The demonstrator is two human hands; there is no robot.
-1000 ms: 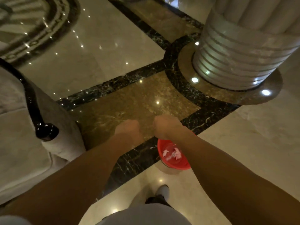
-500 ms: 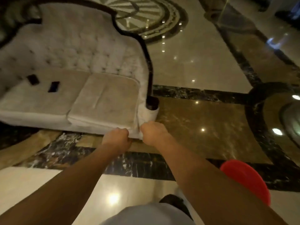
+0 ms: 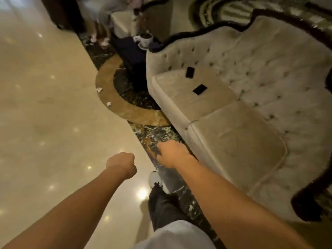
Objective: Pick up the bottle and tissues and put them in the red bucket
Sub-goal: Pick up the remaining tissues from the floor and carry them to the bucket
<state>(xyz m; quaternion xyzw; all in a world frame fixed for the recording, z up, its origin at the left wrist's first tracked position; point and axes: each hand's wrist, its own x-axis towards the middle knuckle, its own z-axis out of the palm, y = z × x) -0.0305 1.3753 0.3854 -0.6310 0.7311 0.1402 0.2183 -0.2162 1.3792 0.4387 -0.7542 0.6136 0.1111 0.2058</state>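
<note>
Head view: left hand (image 3: 120, 165) clenched in a fist, holding nothing visible. Right hand (image 3: 172, 154) loosely open, fingers pointing forward, empty. Both extend above the marble floor (image 3: 45, 105). Two crumpled tissues (image 3: 99, 89) (image 3: 108, 104) lie well ahead on the brown inlay ring. Tufted sofa (image 3: 251, 108) at right carries two dark phones (image 3: 199, 89).

Bare forearms (image 3: 224, 191), dark trousers (image 3: 161, 207), white shoe (image 3: 154, 178).
</note>
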